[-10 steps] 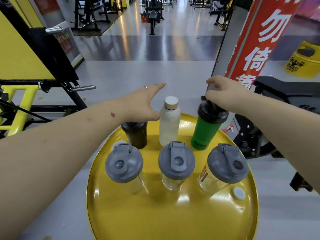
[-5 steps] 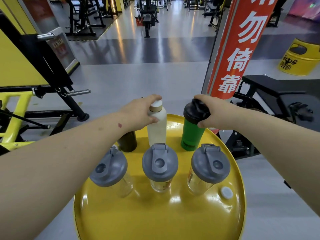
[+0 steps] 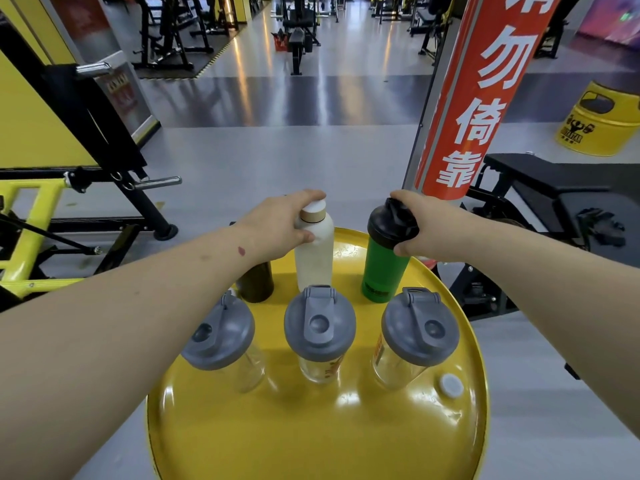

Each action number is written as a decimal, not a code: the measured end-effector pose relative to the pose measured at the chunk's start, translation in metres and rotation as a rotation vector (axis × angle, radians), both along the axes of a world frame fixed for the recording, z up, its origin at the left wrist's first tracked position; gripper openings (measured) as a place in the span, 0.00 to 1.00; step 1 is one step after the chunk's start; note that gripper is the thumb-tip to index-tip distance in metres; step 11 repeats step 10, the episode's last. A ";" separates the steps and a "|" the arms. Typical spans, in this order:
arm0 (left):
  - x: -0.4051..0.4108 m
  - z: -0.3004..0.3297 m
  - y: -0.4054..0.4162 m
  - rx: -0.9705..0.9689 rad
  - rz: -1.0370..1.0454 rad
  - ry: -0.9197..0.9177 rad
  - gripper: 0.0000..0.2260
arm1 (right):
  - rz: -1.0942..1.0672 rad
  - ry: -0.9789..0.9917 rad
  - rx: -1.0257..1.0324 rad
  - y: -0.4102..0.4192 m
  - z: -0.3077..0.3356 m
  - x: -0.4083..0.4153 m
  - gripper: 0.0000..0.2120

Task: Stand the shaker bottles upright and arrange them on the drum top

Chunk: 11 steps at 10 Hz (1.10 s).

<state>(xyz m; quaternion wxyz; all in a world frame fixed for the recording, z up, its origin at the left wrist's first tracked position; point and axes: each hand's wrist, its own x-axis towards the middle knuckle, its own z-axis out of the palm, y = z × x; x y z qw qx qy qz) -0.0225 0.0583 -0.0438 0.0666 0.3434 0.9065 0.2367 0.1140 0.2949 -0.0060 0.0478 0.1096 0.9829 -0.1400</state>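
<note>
Several bottles stand upright on the yellow drum top [image 3: 311, 441]. In the back row are a dark bottle [image 3: 255, 282], mostly hidden under my left wrist, a white bottle [image 3: 314, 258] with a tan collar, and a green shaker [image 3: 382, 271] with a black lid. The front row holds three clear shakers with grey lids [image 3: 221, 336] [image 3: 319, 325] [image 3: 419, 329]. My left hand [image 3: 280, 225] grips the white bottle at its neck. My right hand [image 3: 427, 225] grips the green shaker's black lid.
A small white bung cap [image 3: 450, 385] sits in the drum top at the right. A red pillar with white lettering [image 3: 481, 98] rises just behind the drum. A black bench [image 3: 554, 188] is to the right, a yellow and black machine frame [image 3: 41, 216] to the left, another yellow drum [image 3: 602, 123] far right.
My left hand has come down from open air onto the white bottle's neck. My right hand has wrapped further around the green shaker's lid, which now stands less tilted.
</note>
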 end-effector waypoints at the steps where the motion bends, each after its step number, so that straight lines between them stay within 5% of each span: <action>1: -0.001 -0.002 0.000 0.001 -0.007 0.011 0.32 | -0.003 -0.004 0.017 -0.001 0.000 -0.001 0.47; 7: 0.009 0.002 -0.012 -0.063 -0.033 0.118 0.29 | -0.072 -0.009 -0.006 -0.013 -0.008 0.001 0.49; 9: 0.032 0.021 -0.026 -0.042 -0.001 0.193 0.25 | -0.061 0.150 0.064 -0.032 0.008 0.014 0.37; 11: 0.049 0.032 -0.033 -0.034 0.032 0.252 0.25 | -0.013 0.280 0.099 -0.043 0.016 0.024 0.36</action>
